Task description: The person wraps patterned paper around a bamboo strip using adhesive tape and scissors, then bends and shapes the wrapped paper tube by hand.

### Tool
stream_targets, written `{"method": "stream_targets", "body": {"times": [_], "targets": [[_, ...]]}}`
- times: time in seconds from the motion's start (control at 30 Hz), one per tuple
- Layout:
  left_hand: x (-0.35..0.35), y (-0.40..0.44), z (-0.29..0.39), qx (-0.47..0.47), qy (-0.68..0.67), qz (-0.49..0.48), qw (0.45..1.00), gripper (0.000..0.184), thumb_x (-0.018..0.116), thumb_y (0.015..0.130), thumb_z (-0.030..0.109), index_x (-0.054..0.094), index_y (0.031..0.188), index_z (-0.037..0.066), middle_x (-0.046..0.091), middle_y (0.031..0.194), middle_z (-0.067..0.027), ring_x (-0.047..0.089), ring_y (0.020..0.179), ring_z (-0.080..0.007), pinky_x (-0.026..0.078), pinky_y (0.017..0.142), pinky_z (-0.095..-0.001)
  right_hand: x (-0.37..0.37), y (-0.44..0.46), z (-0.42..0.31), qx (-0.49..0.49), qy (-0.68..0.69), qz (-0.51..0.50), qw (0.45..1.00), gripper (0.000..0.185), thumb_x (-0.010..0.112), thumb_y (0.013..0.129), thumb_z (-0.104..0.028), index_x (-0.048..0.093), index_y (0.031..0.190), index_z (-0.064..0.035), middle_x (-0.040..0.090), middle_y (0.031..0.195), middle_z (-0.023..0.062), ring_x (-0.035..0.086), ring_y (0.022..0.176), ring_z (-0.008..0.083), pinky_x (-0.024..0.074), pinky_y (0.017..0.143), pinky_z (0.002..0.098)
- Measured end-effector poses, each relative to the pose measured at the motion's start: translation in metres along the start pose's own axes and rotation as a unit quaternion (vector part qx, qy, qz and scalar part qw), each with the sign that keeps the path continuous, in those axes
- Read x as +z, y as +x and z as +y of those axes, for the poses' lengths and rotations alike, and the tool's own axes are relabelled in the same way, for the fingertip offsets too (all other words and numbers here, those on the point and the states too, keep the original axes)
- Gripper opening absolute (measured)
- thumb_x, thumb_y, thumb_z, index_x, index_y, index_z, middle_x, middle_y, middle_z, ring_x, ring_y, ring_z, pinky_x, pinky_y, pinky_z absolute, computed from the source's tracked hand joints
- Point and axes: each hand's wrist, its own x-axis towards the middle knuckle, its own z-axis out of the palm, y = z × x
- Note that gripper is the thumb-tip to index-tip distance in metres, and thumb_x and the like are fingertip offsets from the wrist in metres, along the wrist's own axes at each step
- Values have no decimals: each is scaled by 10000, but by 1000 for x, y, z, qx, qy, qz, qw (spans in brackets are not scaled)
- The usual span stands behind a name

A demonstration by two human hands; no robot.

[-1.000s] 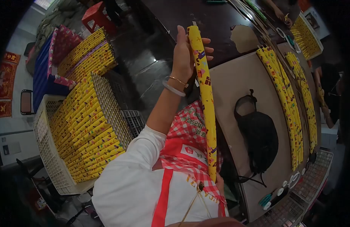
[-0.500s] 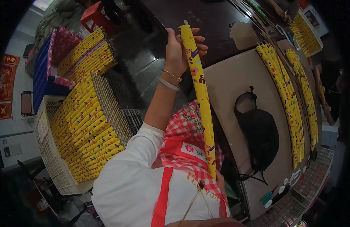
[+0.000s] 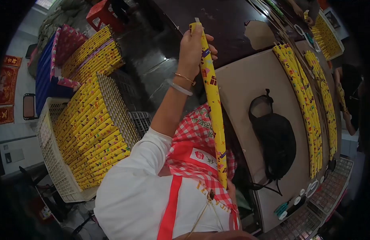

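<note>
My left hand (image 3: 197,46) is closed round the upper part of a long yellow patterned tube (image 3: 216,116), with the thumb over its front and the fingertips showing on the right side. A pale strip sticks out of the tube's top end. The tube slants down in front of the red checked apron (image 3: 193,124). At its lower end a small part of my right hand (image 3: 231,191) shows beside the tube; the fingers are hidden. On the left, many similar yellow tubes (image 3: 93,136) lie stacked in a cream plastic basket (image 3: 53,150).
A brown table (image 3: 241,88) on the right bears a black bag (image 3: 273,140), rows of yellow tubes (image 3: 303,108), tape rolls and teal-handled scissors (image 3: 281,209). Other people's hands show at the top right and right edge. A red stool (image 3: 100,16) stands at the top left.
My left hand has gone from open fingers beside the tube to closed round it, thumb now over its front. The tube's upper end has shifted slightly left and up.
</note>
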Motion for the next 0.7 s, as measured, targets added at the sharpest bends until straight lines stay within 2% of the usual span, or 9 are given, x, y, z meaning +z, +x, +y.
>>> {"method": "stream_targets", "body": {"times": [0.1, 0.2, 0.27, 0.3, 0.37, 0.43, 0.5, 0.6, 0.7], "targets": [[3, 0, 0, -3, 51, 2, 999, 378, 373, 940, 380, 457, 1024, 21, 586, 863, -109, 597, 588, -186, 528, 512, -301, -1, -1, 24, -24, -3, 22, 999, 458, 671, 762, -55, 492, 1180, 4, 602, 1071, 107, 574, 956, 172, 442, 825, 286], [1, 3, -1, -13, -6, -30, 999, 421, 294, 955, 379, 452, 1093, 14, 597, 909, -132, 585, 598, -199, 528, 557, -325, 0, -2, 18, -2, -8, 24, 1000, 475, 677, 759, -62, 485, 1188, 6, 597, 1082, 113, 570, 966, 175, 441, 828, 290], [-2, 5, -2, -18, -98, -100, 990, 489, 221, 955, 407, 450, 1127, 12, 596, 983, -155, 612, 696, -228, 534, 655, -367, 0, -1, 25, -1, 10, 25, 1000, 485, 678, 756, -63, 481, 1193, 9, 595, 1086, 114, 570, 968, 176, 441, 829, 292], [0, 1, -2, -20, -98, -101, 990, 489, 221, 955, 407, 450, 1127, 12, 596, 983, -155, 612, 696, -228, 534, 655, -367, 0, -3, 28, 2, 29, 24, 999, 495, 680, 754, -65, 476, 1198, 11, 593, 1090, 116, 569, 970, 178, 440, 831, 294], [4, -7, 0, 4, -113, -76, 991, 544, 184, 948, 452, 458, 1117, 14, 586, 1037, -164, 621, 795, -254, 525, 732, -396, -2, -2, 30, -8, 11, 20, 1000, 500, 681, 752, -64, 474, 1200, 12, 593, 1091, 118, 571, 972, 181, 440, 833, 296], [0, -9, -5, 3, -125, -71, 990, 528, 234, 944, 469, 464, 1101, 21, 586, 1023, -154, 629, 818, -256, 533, 727, -393, -2, -3, 33, -18, -9, 12, 1000, 505, 681, 750, -64, 472, 1203, 13, 593, 1091, 120, 572, 974, 184, 440, 835, 297], [1, -13, -8, -3, -48, -32, 998, 489, 316, 931, 475, 446, 984, 6, 569, 929, -144, 635, 686, -228, 556, 587, -346, -2, -2, 39, 7, 12, 21, 1000, 512, 683, 746, -63, 471, 1205, 11, 592, 1092, 126, 574, 978, 187, 439, 839, 299], [-1, -11, -3, -8, -20, -25, 999, 457, 368, 921, 466, 440, 926, 14, 559, 828, -116, 630, 623, -207, 553, 538, -335, -2, -3, 38, 26, 28, 20, 999, 509, 685, 744, -60, 473, 1200, 17, 593, 1087, 131, 575, 982, 189, 439, 841, 298], [-10, -2, 4, -30, -51, -54, 997, 454, 366, 927, 443, 491, 972, 9, 582, 764, -82, 624, 599, -188, 545, 541, -307, -2, -2, 47, 1, 24, 13, 1000, 495, 687, 742, -59, 484, 1187, 17, 598, 1078, 126, 577, 975, 184, 442, 833, 295]]}}
